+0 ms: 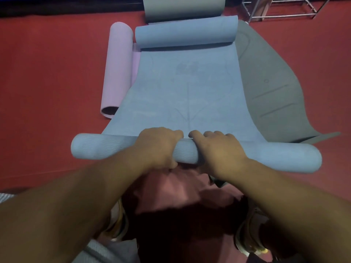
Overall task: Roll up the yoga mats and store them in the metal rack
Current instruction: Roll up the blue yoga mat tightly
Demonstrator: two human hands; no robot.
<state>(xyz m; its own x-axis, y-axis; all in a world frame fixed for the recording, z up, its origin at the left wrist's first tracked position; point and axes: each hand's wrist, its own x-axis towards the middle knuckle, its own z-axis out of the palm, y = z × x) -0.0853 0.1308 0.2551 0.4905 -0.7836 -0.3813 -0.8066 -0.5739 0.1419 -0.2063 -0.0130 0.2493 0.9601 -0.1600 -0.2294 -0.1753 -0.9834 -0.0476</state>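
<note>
The blue mat [182,95] lies on the red floor [47,73], its near end wound into a roll [98,147] that runs across the view just in front of the person. Both hands sit side by side on the middle of that roll: the left hand [157,145] curls over its top with fingers hooked on the far side, and the right hand [218,149] grips it the same way, thumbs tucked toward the near side. The mat's far end curls up into a loose second roll [186,32]. Under it and out to the right spreads a grey mat [269,78], flat and wavy at the edge. A lilac mat [117,67], rolled, lies along the blue one's left edge, touching it. Beyond, another grey roll [182,8] lies crosswise. The metal rack [281,10] stands at the top right, well apart from the hands.
</note>
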